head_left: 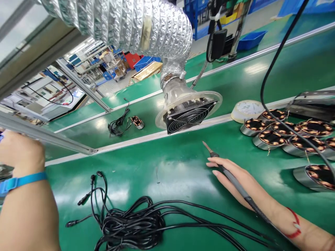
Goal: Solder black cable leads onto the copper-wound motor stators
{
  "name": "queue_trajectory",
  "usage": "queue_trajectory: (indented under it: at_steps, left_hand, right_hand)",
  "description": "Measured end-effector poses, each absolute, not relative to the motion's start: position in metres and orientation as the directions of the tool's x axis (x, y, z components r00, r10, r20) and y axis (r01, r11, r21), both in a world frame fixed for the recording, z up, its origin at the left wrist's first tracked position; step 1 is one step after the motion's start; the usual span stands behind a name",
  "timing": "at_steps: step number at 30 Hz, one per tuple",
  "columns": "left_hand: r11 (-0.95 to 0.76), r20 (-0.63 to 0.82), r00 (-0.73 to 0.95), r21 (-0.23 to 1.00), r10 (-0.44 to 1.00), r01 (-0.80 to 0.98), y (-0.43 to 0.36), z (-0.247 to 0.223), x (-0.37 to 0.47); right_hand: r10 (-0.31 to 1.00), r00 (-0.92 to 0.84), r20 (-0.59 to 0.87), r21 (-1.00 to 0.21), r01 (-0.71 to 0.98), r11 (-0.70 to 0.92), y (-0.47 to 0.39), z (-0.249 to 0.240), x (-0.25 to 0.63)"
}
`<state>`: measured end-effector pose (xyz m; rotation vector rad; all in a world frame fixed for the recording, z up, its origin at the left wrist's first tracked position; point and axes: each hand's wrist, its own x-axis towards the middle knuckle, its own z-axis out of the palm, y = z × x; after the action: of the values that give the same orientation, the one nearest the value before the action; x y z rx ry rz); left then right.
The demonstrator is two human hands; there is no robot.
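A soldering iron (pixel 227 174) lies in my right hand (pixel 238 179), gripped near its front, with the bare tip pointing up and left over the green bench. My left hand (pixel 18 150) is at the far left edge beside an aluminium frame post, with a blue strap around the wrist. Its fingers are cut off by the picture edge, so what they do is hidden. Between the two arms a coiled bundle of black cables (pixel 131 225) with small connectors rests on the bench, and several leads run right beneath my right forearm.
Several copper-wound stators (pixel 270 138) stand at the right near a round whitish container (pixel 247 111). Above the bench hangs a fume fan (pixel 191 115) on a silver duct (pixel 125 26). Beyond the rail lie one stator (pixel 137 122) and a black cable (pixel 119 123). A dark cord crosses the upper right.
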<state>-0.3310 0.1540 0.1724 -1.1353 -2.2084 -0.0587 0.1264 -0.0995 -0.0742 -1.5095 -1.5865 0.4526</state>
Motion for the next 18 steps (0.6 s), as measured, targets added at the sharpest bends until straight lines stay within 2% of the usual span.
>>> queue_trajectory:
  at_steps: [2,4,5,7,9,10,11,13,18]
  left_hand:
    - [0.644,0.521,-0.482,-0.184,0.705,0.743,0.152,0.180,-0.332]
    - [0.516,0.310,-0.440,-0.236,0.843,0.823,0.146,0.175,-0.331]
    - [0.401,0.160,-0.372,-0.238,0.914,0.885,0.141,0.167,-0.329]
    - [0.132,-0.143,-0.151,-0.134,0.978,0.982,0.124,0.141,-0.320]
    - [-0.145,-0.411,0.127,-0.012,0.903,0.989,0.099,0.106,-0.306]
    - [-0.262,-0.493,0.212,-0.032,0.844,0.965,0.086,0.087,-0.298]
    - [-0.338,-0.535,0.229,-0.114,0.813,0.934,0.073,0.069,-0.289]
    - [-0.334,-0.509,0.189,-0.209,0.840,0.919,0.055,0.038,-0.272]
    - [-0.205,-0.283,0.117,-0.307,0.952,0.929,0.064,0.002,-0.255]
  right_hand:
    - [0.933,0.135,0.333,-0.768,0.613,0.185,-0.099,-0.075,0.125]
    - [0.927,0.157,0.342,-0.769,0.613,0.180,-0.099,-0.076,0.125]
    - [0.922,0.163,0.351,-0.768,0.613,0.184,-0.099,-0.076,0.124]
    - [0.920,0.161,0.358,-0.769,0.610,0.192,-0.101,-0.075,0.125]
    - [0.928,0.142,0.345,-0.773,0.604,0.195,-0.103,-0.073,0.125]
    - [0.931,0.133,0.340,-0.775,0.601,0.197,-0.104,-0.072,0.125]
    - [0.932,0.127,0.338,-0.776,0.599,0.200,-0.104,-0.071,0.125]
    - [0.930,0.119,0.347,-0.775,0.595,0.213,-0.105,-0.069,0.125]
    - [0.910,0.100,0.402,-0.748,0.609,0.263,-0.104,-0.065,0.122]
